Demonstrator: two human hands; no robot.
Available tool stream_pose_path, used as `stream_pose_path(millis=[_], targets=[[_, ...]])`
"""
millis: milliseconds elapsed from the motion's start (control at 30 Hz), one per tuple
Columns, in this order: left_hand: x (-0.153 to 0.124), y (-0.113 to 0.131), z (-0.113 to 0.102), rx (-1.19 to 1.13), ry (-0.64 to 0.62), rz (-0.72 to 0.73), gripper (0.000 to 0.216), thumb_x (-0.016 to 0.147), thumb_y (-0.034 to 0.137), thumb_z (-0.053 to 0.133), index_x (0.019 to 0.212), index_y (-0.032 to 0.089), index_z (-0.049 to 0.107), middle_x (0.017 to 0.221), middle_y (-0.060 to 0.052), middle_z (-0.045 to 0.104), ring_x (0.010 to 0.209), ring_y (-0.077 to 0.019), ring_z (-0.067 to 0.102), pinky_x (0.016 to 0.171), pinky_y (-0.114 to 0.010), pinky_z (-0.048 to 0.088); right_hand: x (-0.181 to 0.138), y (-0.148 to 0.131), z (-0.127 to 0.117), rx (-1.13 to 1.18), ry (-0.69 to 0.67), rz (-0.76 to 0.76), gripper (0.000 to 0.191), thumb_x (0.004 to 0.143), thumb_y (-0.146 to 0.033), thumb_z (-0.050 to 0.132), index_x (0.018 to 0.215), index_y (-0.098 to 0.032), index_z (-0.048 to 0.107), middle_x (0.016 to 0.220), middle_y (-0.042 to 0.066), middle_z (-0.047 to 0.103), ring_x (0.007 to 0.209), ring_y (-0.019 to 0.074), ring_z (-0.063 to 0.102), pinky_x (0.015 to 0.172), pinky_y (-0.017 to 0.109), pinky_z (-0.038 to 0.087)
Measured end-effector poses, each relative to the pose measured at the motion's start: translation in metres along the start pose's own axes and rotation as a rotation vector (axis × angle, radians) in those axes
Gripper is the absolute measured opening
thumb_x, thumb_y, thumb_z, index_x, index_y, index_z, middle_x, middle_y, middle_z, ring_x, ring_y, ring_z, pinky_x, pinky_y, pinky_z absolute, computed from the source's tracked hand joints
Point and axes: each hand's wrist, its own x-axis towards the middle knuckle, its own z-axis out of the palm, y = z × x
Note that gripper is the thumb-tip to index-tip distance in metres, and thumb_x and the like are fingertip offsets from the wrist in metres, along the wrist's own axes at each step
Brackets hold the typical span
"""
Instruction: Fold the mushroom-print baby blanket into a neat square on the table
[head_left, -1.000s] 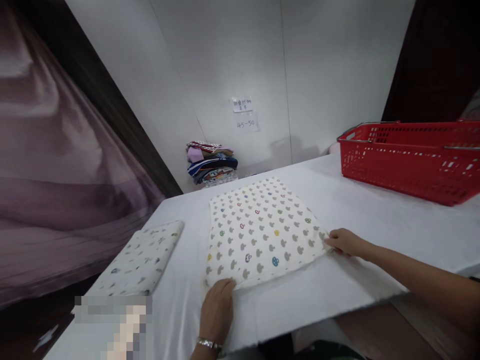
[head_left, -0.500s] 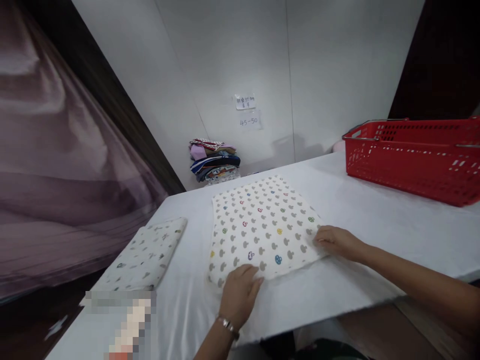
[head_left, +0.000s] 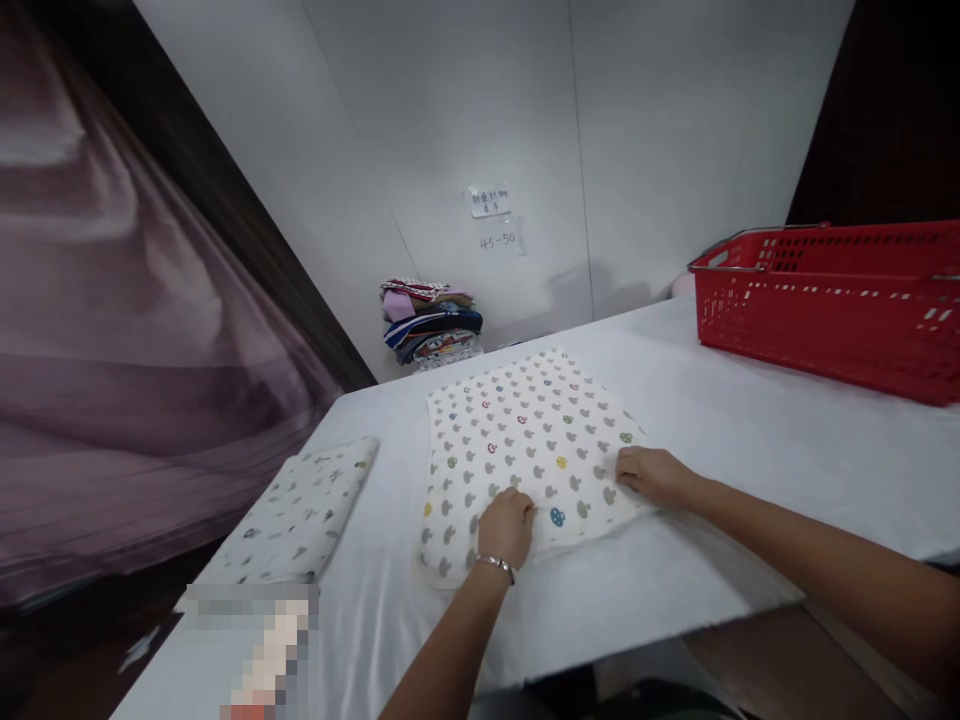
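A cream cloth [head_left: 525, 440] printed with grey and coloured shapes lies flat on the white table [head_left: 750, 440]. My left hand [head_left: 507, 526], a bracelet on its wrist, rests palm down on the cloth's near part with fingers laid flat. On the cloth's near right corner lies my right hand [head_left: 651, 472], also flat against the fabric. Neither hand is lifting the cloth.
A folded patterned cloth [head_left: 300, 512] lies at the table's left edge. A stack of folded clothes [head_left: 431, 325] sits against the back wall under two paper labels [head_left: 491, 215]. At the right stands a red plastic basket [head_left: 832, 305]. A purple curtain [head_left: 127, 330] hangs at the left.
Both hands have slid from the cloth's near edge and right corner inward onto the fabric. The cloth stays flat in place.
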Motion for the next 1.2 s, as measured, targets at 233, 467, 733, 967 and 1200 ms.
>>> stream_pose_path(millis=[233, 467, 733, 967, 1200], targets=[[0.004, -0.004, 0.006, 0.025, -0.003, 0.036, 0.020, 0.086, 0.025, 0.044, 0.081, 0.022, 0.063, 0.087, -0.001, 0.059, 0.087, -0.0139, 0.052, 0.074, -0.025, 0.039, 0.001, -0.001, 0.002, 0.003, 0.043, 0.007, 0.027, 0.086, -0.027, 0.036, 0.076, -0.022, 0.061, 0.085, 0.003, 0.060, 0.079, 0.0161, 0.055, 0.067, 0.027, 0.041], [-0.015, 0.004, 0.008, 0.041, 0.143, 0.201, 0.025, 0.089, 0.024, 0.038, 0.086, 0.022, 0.062, 0.086, -0.004, 0.058, 0.084, -0.0159, 0.051, 0.075, -0.029, 0.039, -0.021, -0.008, -0.007, 0.037, 0.126, -0.094, 0.026, 0.088, -0.026, 0.035, 0.090, -0.022, 0.060, 0.096, 0.005, 0.058, 0.091, 0.0172, 0.052, 0.072, 0.028, 0.042], [-0.027, 0.015, 0.019, 0.029, 0.012, 0.276, 0.017, 0.086, 0.025, 0.045, 0.086, 0.023, 0.062, 0.089, -0.002, 0.058, 0.086, -0.0160, 0.051, 0.075, -0.029, 0.041, -0.038, -0.010, -0.005, 0.069, -0.012, -0.217, 0.024, 0.087, -0.023, 0.038, 0.085, -0.022, 0.062, 0.098, 0.005, 0.058, 0.088, 0.0169, 0.052, 0.074, 0.029, 0.042], [-0.029, 0.017, 0.019, 0.114, 0.018, 0.301, 0.024, 0.088, 0.023, 0.038, 0.077, 0.020, 0.059, 0.085, -0.003, 0.059, 0.081, -0.0159, 0.052, 0.070, -0.030, 0.041, -0.036, -0.005, -0.001, -0.020, -0.007, -0.268, 0.030, 0.087, -0.016, 0.032, 0.083, -0.020, 0.062, 0.090, 0.006, 0.058, 0.083, 0.0166, 0.051, 0.070, 0.028, 0.040], [-0.038, 0.020, 0.022, 0.134, 0.025, 0.339, 0.021, 0.087, 0.021, 0.039, 0.077, 0.020, 0.057, 0.084, -0.003, 0.059, 0.080, -0.0166, 0.051, 0.069, -0.031, 0.041, -0.042, -0.001, 0.001, 0.002, 0.008, -0.331, 0.035, 0.092, -0.021, 0.027, 0.085, -0.020, 0.061, 0.093, 0.006, 0.057, 0.088, 0.0177, 0.048, 0.075, 0.030, 0.039]])
